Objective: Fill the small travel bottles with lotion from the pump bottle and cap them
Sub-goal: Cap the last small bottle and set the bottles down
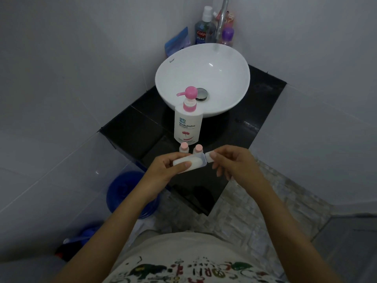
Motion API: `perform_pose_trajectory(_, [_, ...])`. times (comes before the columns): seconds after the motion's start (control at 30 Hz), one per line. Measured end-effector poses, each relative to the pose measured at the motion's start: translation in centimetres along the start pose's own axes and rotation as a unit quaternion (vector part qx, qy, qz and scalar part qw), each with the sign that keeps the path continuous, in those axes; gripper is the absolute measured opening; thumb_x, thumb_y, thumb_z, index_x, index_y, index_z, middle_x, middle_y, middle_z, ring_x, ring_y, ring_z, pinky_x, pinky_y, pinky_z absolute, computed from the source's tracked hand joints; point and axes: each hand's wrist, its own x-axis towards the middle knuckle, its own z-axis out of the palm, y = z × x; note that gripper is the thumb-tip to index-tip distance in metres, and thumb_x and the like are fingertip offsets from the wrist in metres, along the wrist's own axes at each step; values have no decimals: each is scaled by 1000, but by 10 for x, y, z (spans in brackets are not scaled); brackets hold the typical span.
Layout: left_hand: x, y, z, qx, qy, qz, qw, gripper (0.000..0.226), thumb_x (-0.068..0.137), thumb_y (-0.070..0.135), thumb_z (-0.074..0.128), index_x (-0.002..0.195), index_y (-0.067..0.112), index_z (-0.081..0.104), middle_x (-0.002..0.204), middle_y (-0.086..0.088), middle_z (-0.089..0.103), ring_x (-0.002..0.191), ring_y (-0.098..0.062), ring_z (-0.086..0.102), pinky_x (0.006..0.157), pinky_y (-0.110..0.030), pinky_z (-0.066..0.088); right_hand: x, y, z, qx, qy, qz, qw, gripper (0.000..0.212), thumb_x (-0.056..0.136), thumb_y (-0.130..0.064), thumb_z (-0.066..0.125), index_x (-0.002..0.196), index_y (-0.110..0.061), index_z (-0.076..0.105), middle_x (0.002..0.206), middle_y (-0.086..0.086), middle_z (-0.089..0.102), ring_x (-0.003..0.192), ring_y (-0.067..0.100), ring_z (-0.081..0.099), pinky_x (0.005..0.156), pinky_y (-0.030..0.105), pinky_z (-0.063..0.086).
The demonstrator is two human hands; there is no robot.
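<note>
Travel bottle (190, 163) sideways, cap end rightward.

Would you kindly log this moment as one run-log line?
left hand: holds travel bottle sideways | right hand: pinches its cap | pink-capped bottles: standing by pump bottle

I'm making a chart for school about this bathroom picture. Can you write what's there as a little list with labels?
place: black counter with a white bowl sink
left hand: grips a clear travel bottle, tipped on its side, holding white lotion
right hand: pinches the bottle's cap at its neck
pump bottle: white with pink pump, upright in front of the sink
other small bottles: two with pink caps, upright on the counter
behind sink: mouthwash bottle, chrome tap
</note>
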Motion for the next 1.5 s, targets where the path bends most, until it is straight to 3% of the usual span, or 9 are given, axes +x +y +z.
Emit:
perform_pose_trajectory(0.13, [3,-1,0,12,3,0,1000,22,86,15,58,102,29,65,103,6,66,88,3,63,73,-13,52,1,-1,2,-25,13,24,999,35,80,-49,54,88,-17,65,70,5,66,49,9,56,43,13,41])
perform_pose_trajectory(0.27, [5,1,-1,4,5,0,1000,23,85,15,59,103,27,67,103,5,67,90,-2,63,79,-18,53,0,3,-4,-5,-36,-23,999,17,86,-24,61,101,-17,64,76,8,67,54,10,56,45,19,44])
perform_pose_trajectory(0.53, [8,1,-2,-15,9,-14,1000,29,72,29,65,100,28,69,101,7,68,88,0,64,74,-17,52,1,2,-3,11,-20,-49,999,15,88,-16,59,103,-15,64,75,8,65,55,12,56,43,20,43])
perform_pose_trajectory(0.73, [7,-1,1,-36,18,-10,999,21,80,9,63,94,24,69,85,16,74,82,3,66,69,-11,52,-1,3,1,20,-1,-16,1000,13,89,-22,58,94,-13,66,63,6,61,47,15,48,39,18,38])
perform_pose_trajectory(0.87, [4,-4,2,-63,21,-23,997,23,72,18,67,95,21,71,86,10,75,81,-3,69,66,-13,52,0,4,8,45,15,9,999,22,90,-21,56,94,-1,64,59,4,57,38,4,45,36,15,34])
perform_pose_trajectory(1.0, [3,-8,0,-76,16,-32,996,32,67,21,68,99,17,70,89,6,76,84,-6,69,68,-15,54,2,7,13,47,24,25,998,26,91,-25,55,90,0,64,58,9,57,36,6,43,35,16,34])
perform_pose_trajectory(1.17, [6,-14,-10,67,-8,-6,998,31,74,12,73,103,21,68,101,3,70,91,-8,67,75,-20,55,6,11,17,35,16,11,999,17,87,-18,62,96,-4,65,65,2,62,42,1,50,41,11,38])
perform_pose_trajectory(1.33, [19,-26,-21,299,-27,31,953,43,70,27,78,111,28,63,99,11,67,89,-5,61,78,-26,53,15,18,25,-33,-17,-22,999,20,82,-16,68,101,-16,65,87,9,66,66,8,60,60,14,50])
perform_pose_trajectory(1.5, [41,-31,-35,311,77,12,947,39,72,15,77,105,24,59,94,10,60,86,-6,59,73,-19,48,29,23,22,-41,37,-2,998,17,81,-21,69,97,-15,69,82,10,68,62,9,60,63,20,52])
